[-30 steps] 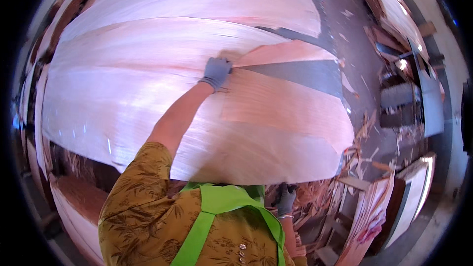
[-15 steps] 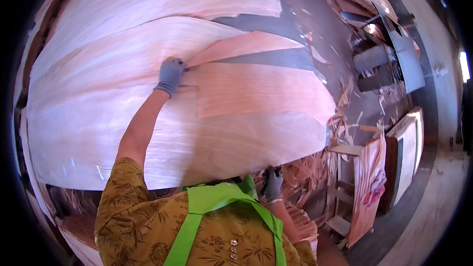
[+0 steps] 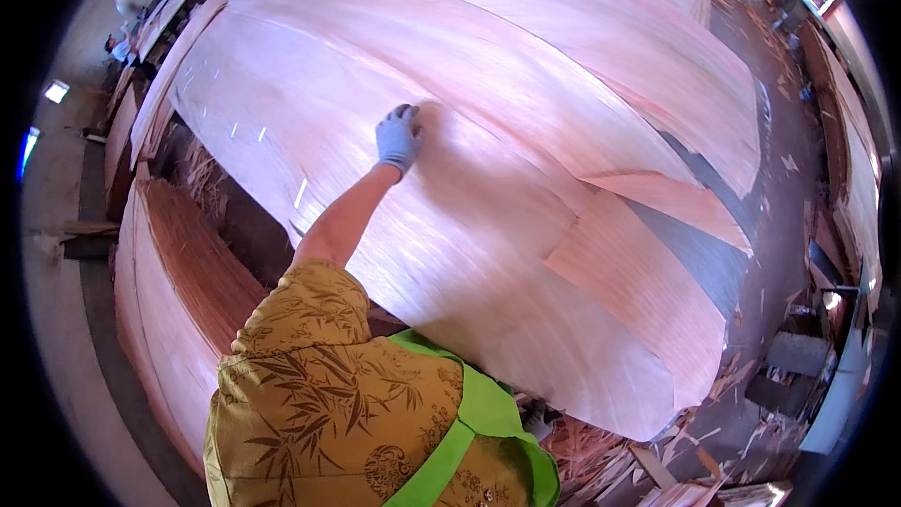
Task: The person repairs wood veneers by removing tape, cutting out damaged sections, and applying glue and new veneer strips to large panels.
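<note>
My left hand (image 3: pixel 399 142), in a light blue-grey glove, rests on a broad pale wood veneer sheet (image 3: pixel 347 183). Its fingers are curled under at the sheet's surface, and whatever they hold, if anything, is hidden. Low in the picture, close to my green apron (image 3: pixel 502 404), a little of my right hand (image 3: pixel 538 421) shows in a dark glove near the sheet's near edge; its fingers are hidden. To the right, a smaller pinkish veneer piece (image 3: pixel 648 286) lies over the sheet's end. Beyond it, a narrow veneer strip (image 3: pixel 676 202) slants across a grey gap.
More veneer (image 3: pixel 601 9) spreads across the far side. At the left stands a stack of curved veneer sheets (image 3: pixel 155 291). Torn wood scraps (image 3: pixel 601 455) litter the lower right, with grey blocks (image 3: pixel 793 366) farther right. A distant person (image 3: pixel 119 45) appears at the upper left.
The view has swung left, so the veneer now runs diagonally. My left hand has left the inner end of the narrow strip and lies farther left on the sheet. My right hand is more hidden.
</note>
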`<state>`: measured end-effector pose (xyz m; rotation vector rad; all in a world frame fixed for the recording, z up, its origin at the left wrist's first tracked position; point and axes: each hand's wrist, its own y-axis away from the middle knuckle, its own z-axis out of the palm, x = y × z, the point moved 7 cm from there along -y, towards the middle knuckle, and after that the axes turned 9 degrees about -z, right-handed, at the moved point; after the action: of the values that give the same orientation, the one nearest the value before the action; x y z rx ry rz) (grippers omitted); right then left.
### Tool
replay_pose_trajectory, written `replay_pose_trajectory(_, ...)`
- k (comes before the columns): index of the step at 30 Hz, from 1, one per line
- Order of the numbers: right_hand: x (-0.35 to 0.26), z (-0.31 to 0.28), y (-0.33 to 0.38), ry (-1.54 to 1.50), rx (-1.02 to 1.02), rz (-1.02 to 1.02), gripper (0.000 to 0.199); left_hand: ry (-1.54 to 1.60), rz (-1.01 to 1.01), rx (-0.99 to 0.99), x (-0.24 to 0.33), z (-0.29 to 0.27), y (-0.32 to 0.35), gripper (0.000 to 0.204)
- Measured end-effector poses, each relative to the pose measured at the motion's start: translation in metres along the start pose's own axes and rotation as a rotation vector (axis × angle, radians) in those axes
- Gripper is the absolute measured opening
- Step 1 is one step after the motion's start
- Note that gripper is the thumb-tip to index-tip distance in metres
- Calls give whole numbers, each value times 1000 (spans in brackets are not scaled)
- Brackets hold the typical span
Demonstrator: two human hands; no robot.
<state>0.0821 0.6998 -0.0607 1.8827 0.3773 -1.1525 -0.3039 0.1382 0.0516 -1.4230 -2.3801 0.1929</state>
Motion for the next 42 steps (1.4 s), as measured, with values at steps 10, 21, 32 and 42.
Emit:
replay_pose_trajectory(10,14,-11,-7,57,44,167,18,-467,602,149,21,28,-82,27)
replay_pose_trajectory(21,-26,18,10,-22,96,211,11,-516,744,-109,7,80,-111,15)
replay_pose_trajectory(32,-26,46,23,-37,-54,116,21,-643,819,-38,-10,69,-126,14)
replay_pose_trajectory(42,-65,15,6,-49,71,-141,13,-357,717,-28,25,48,-119,31)
